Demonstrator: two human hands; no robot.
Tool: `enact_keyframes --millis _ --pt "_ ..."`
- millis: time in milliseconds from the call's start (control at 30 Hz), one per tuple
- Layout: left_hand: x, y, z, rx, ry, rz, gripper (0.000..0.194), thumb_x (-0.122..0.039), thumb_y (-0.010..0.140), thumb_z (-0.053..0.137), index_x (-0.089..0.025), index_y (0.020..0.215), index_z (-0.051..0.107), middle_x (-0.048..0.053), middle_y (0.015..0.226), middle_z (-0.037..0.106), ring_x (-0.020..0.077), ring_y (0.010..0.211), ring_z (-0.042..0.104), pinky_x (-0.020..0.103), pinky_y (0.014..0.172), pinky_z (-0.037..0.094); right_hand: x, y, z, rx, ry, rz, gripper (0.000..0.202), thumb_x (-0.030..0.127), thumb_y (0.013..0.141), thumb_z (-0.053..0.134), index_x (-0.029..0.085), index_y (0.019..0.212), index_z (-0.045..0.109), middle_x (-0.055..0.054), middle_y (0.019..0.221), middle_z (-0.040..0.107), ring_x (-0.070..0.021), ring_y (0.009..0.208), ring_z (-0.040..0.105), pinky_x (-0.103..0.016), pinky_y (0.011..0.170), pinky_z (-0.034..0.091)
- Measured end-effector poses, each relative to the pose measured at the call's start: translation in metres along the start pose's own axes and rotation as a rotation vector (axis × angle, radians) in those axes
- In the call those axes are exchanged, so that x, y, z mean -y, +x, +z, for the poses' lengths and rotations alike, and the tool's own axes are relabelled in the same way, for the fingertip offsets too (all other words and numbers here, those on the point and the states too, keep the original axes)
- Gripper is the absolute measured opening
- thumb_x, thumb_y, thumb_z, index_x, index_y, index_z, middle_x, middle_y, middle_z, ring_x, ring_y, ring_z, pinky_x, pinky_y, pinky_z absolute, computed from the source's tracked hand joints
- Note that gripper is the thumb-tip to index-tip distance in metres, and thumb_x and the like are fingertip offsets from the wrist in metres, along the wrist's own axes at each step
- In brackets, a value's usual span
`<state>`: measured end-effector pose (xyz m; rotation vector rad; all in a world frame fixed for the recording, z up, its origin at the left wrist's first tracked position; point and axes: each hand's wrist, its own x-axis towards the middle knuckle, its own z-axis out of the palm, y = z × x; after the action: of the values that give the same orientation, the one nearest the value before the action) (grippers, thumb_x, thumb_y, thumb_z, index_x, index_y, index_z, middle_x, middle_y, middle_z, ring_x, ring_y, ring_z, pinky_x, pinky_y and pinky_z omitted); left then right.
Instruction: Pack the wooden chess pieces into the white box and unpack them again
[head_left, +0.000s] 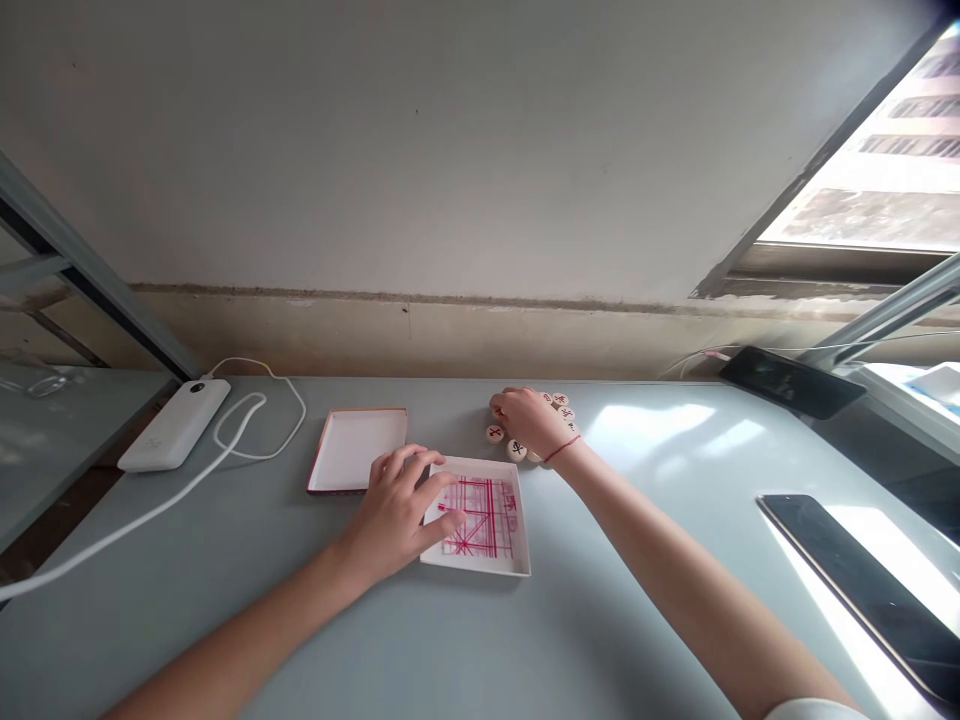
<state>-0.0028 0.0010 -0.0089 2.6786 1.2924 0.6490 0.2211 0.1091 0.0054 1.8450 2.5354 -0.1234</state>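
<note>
My left hand (409,505) rests at the left edge of a shallow white box (511,566), fingers spread and thumb over its inside. In that box lies a folded sheet with red printed grid lines (491,520), which looks like a xiangqi board. Farther back, my right hand (531,418) reaches over a cluster of round xiangqi pieces, its fingers bent down and pressed together; whatever they pinch is hidden. One piece with a red character (495,434) sits just left of that hand, and another with a black character (516,450) sits in front of it.
Left of the box lies its white-lined lid (360,440). A white power bank (176,425) with a looping white cable (187,487) is at the far left. On the right are a dark tablet (862,590) and a black phone (787,380). A wall borders the desk's back.
</note>
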Motion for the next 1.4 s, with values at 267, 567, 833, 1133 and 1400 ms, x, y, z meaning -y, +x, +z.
enact_keyframes --millis 267,567,833,1133,1400 --pt "0.002 0.013 0.009 -0.099 -0.113 -0.041 0.042 -0.037 0.096 0.044 -0.026 0.136 0.04 0.009 0.12 0.056 0.0226 0.108 0.057 0.039 0.091 0.049 0.031 -0.056 -0.028 -0.04 0.543 -0.196 0.018 0.02 0.087 0.052 0.022 0.094 0.068 -0.001 0.091 0.068 -0.0116 0.076 0.062 -0.022 0.07 0.046" --pt "-0.007 0.011 0.006 -0.043 -0.322 -0.006 0.02 -0.021 0.091 0.05 -0.024 0.111 0.053 0.003 0.106 0.065 0.0183 0.1 0.062 0.033 0.086 0.049 0.039 -0.085 0.002 0.141 1.253 -0.074 0.029 0.042 0.079 0.066 0.015 0.09 0.066 -0.006 0.088 0.069 -0.0152 0.08 0.065 -0.028 0.072 0.056" --pt "0.008 0.012 0.009 -0.042 -0.153 -0.153 0.008 -0.014 0.08 0.054 -0.021 0.082 0.05 0.0 0.093 0.064 0.0182 0.089 0.06 0.035 0.08 0.041 0.032 -0.084 0.006 0.046 1.233 0.005 0.027 0.043 0.084 0.058 0.019 0.094 0.057 -0.005 0.096 0.061 -0.0122 0.072 0.062 -0.025 0.059 0.056" --pt "0.008 0.017 0.013 -0.011 0.05 -0.171 0.017 -0.025 0.082 0.059 -0.023 0.099 0.06 0.006 0.116 0.063 0.0251 0.107 0.055 0.04 0.087 0.035 0.047 -0.091 0.017 -0.15 0.831 -0.194 0.028 0.012 0.086 0.047 0.024 0.107 0.062 -0.006 0.112 0.058 -0.0132 0.084 0.063 -0.029 0.073 0.056" --pt "0.003 0.018 0.014 0.061 0.049 -0.195 0.024 -0.019 0.087 0.051 -0.025 0.109 0.058 0.001 0.107 0.07 0.02 0.1 0.061 0.039 0.086 0.031 0.064 -0.083 0.031 -0.257 0.608 -0.228 0.022 0.006 0.085 0.049 0.021 0.098 0.059 -0.006 0.105 0.066 -0.0175 0.085 0.064 -0.03 0.072 0.052"
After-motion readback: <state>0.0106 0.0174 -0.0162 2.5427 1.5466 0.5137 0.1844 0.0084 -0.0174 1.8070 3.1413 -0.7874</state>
